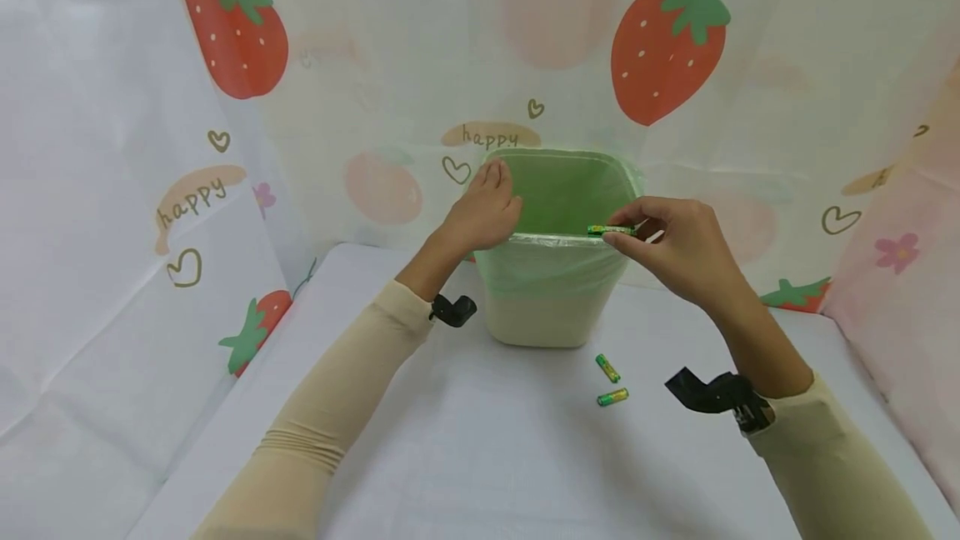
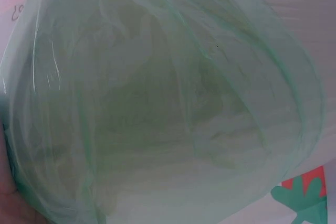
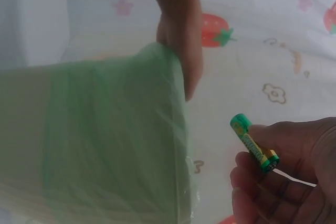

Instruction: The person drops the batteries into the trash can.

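Observation:
A pale trash bin (image 1: 543, 315) stands upright, lined with a translucent green bag (image 1: 555, 265) folded over its rim. My left hand (image 1: 483, 207) holds the bin's left rim through the bag; in the left wrist view the bag fills most of the picture. My right hand (image 1: 671, 244) pinches a green and yellow battery (image 1: 611, 230) between thumb and fingers at the right front of the rim. In the right wrist view that battery (image 3: 254, 142) lies across the fingers under the thumb, beside the bin's opening. The bin's floor is hidden.
Two more green batteries lie on the white tabletop in front of the bin, one (image 1: 607, 367) closer to it and one (image 1: 612, 397) nearer me. A cloth backdrop (image 1: 420, 40) printed with strawberries rises behind the bin. Black straps (image 1: 712, 394) sit on both wrists.

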Tool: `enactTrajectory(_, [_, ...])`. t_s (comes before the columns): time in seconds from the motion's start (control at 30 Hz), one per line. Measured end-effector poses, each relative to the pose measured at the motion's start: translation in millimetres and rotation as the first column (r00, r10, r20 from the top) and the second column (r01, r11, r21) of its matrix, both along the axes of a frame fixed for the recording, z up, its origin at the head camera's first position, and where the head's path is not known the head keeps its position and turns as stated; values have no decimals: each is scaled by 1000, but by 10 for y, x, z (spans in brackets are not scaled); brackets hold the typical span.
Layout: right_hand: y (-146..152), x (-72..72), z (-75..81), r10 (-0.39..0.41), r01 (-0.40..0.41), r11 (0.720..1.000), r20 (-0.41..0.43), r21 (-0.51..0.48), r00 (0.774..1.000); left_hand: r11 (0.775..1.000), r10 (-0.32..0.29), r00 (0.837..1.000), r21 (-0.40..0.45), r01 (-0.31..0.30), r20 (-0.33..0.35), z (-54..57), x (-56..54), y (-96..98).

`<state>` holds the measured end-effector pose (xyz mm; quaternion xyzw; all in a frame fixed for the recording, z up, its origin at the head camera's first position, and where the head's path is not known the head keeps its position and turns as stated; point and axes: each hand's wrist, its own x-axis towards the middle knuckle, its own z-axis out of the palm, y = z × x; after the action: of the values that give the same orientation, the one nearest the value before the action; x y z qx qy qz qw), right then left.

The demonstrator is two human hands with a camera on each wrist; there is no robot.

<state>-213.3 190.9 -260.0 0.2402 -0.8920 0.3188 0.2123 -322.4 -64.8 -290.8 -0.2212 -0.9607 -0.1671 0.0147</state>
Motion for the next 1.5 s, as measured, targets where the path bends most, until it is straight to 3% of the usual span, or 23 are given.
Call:
enactTrajectory(0.27, [-74,-245,133,-12,12,1000,36,-7,999,1000,5,1000,21,-5,12,-21,22,-11])
enactTrajectory(0.43, [-150,-431,166,-8,10,1000,98,-13,995,999,25,1000,26,-25,12,-28,34,-47])
enactTrajectory(0.83, [-276,-824,218,-29,21,998,162,51,986,999,13,1000,40,-13,-5,-18,23,-19])
enactTrajectory(1.17, [-379,-1139,123,-47,24,995,247,96,968,1000,4,1000,4,-4,-8,0,5,-48])
enactTrajectory(1.5, [-338,-1279,-19,-87,52,991,303,122,949,999,-15,1000,28,15,2,3,13,-8])
